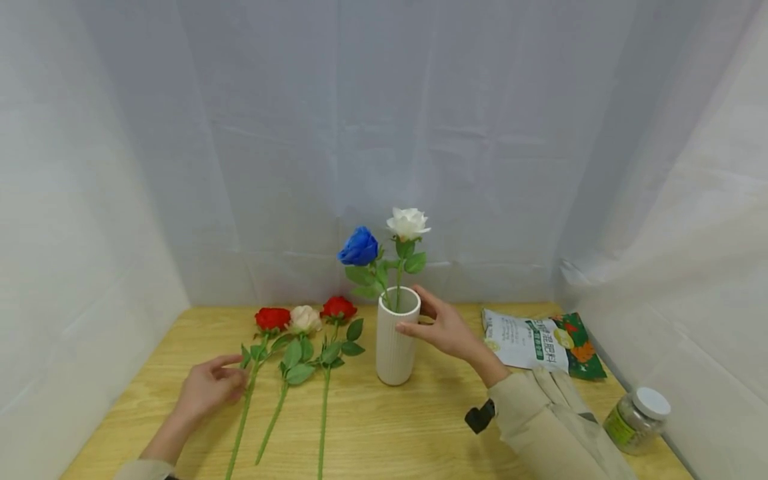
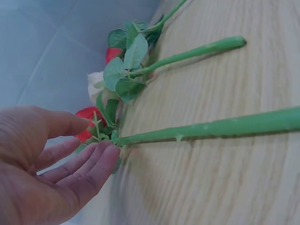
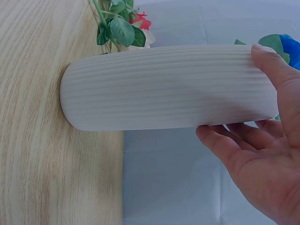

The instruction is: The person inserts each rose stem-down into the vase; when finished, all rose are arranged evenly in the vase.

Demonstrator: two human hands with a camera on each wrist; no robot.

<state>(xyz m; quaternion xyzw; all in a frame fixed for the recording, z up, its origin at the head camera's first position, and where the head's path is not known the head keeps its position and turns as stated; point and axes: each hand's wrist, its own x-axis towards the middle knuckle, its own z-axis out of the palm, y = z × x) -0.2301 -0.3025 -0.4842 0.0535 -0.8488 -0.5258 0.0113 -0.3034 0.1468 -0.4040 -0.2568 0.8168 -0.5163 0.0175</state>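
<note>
A ribbed white vase [image 1: 395, 347] stands upright on the wooden table, a blue rose [image 1: 359, 247] and a white rose [image 1: 409, 225] in it. My right hand [image 1: 447, 328] holds the vase near its rim, thumb at the front and fingers along the right side; the right wrist view shows this grip on the vase [image 3: 164, 89]. My left hand [image 1: 211, 387] is at the leftmost red rose [image 1: 273, 319], its fingertips right by the leaves and upper stem [image 2: 187, 132]. In the left wrist view its thumb and fingers are apart. A cream rose [image 1: 306, 320] and another red rose [image 1: 339, 308] lie alongside.
At the right lies a white and green printed bag [image 1: 534, 340] behind my right sleeve [image 1: 546, 427]. A lidded jar [image 1: 637, 420] stands near the table's right edge. Pale sheeting [image 1: 372, 133] surrounds the table [image 1: 432, 433] at the back and sides.
</note>
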